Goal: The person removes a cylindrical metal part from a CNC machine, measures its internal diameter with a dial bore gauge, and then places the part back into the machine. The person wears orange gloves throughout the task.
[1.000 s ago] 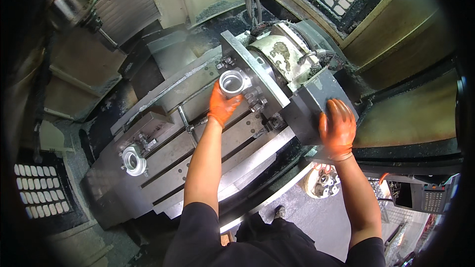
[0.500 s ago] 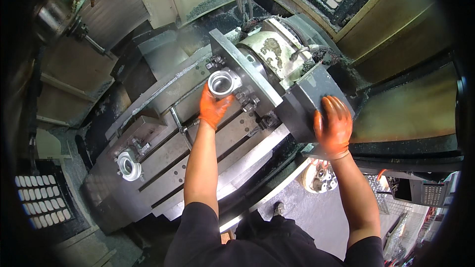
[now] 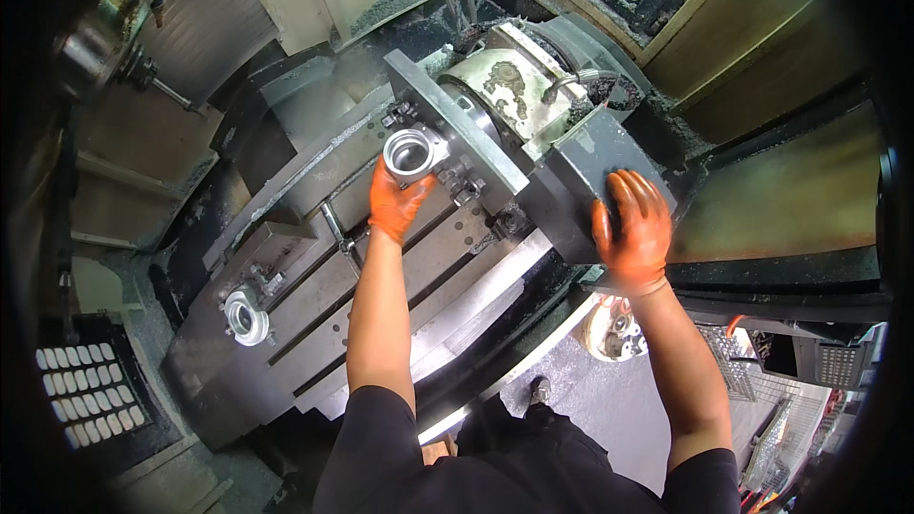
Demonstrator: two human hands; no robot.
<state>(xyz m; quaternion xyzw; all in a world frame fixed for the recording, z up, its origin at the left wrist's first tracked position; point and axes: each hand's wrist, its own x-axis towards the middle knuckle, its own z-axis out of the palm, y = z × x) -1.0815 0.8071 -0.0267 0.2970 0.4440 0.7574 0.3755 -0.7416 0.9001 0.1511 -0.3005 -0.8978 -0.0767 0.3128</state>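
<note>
My left hand (image 3: 397, 207), in an orange glove, is closed around the near side of a silver ring-shaped metal part (image 3: 410, 152). The part's round bore faces up, and its far side meets an upright steel plate (image 3: 452, 119). Clamp bolts (image 3: 463, 188) stick out of the plate beside it. My fingers under the part are partly hidden. My right hand (image 3: 636, 233), also gloved in orange, lies with extended fingers on a dark grey box-shaped housing (image 3: 595, 157) and holds nothing. A similar silver ring part (image 3: 247, 320) sits in a fixture at the left end of the slotted machine table (image 3: 381, 271).
A T-shaped wrench (image 3: 335, 228) lies on the table, left of my left forearm. The rotary unit (image 3: 505, 81) stands behind the plate. A spindle with a slim tool (image 3: 157, 81) hangs at upper left. On the floor, a round container (image 3: 609, 333) holds metal parts.
The whole view has shifted slightly. My left hand stays on the ring part and my right hand stays on the housing, its fingers little changed.
</note>
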